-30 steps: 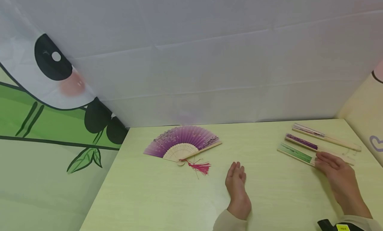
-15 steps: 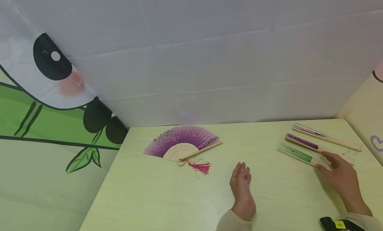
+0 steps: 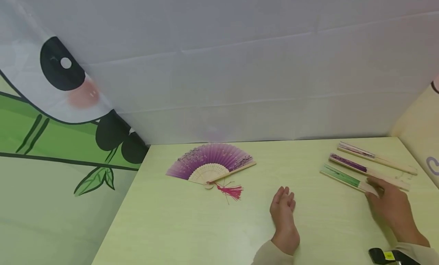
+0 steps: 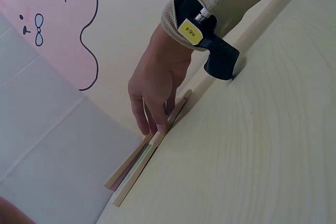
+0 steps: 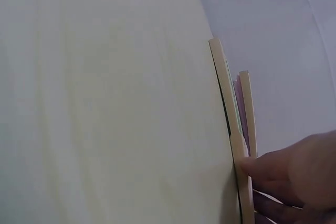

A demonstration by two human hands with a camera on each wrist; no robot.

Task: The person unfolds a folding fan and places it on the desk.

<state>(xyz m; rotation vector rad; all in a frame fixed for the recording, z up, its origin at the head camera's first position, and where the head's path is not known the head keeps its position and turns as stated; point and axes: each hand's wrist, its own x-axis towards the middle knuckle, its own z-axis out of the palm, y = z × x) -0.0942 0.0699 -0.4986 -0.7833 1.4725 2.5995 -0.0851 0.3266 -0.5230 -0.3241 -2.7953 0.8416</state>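
Note:
My right hand (image 3: 392, 207) is at the bare wooden end of a folded green fan (image 3: 338, 175), thumb on the near side and fingers over the far side, pinching it. The fan lies on the table. In the right wrist view the thumb (image 5: 252, 166) presses against the pale wooden guard (image 5: 223, 85). Just behind lies a folded purple fan (image 3: 350, 163), its end partly covered by the fingers. My left hand (image 3: 284, 219) rests on its edge on the table, fingers loosely extended, holding nothing.
A purple fan (image 3: 209, 162) lies spread at the back left, its pink tassel (image 3: 234, 191) toward me. Another folded fan (image 3: 377, 158) lies behind the others at right. A grey-white cloth wall (image 3: 240, 85) stands along the table's (image 3: 192, 227) back edge.
My right thumb and fingers have parted and come down around the green fan's wooden end. My left hand has slid a little to the right. The fans lie as before.

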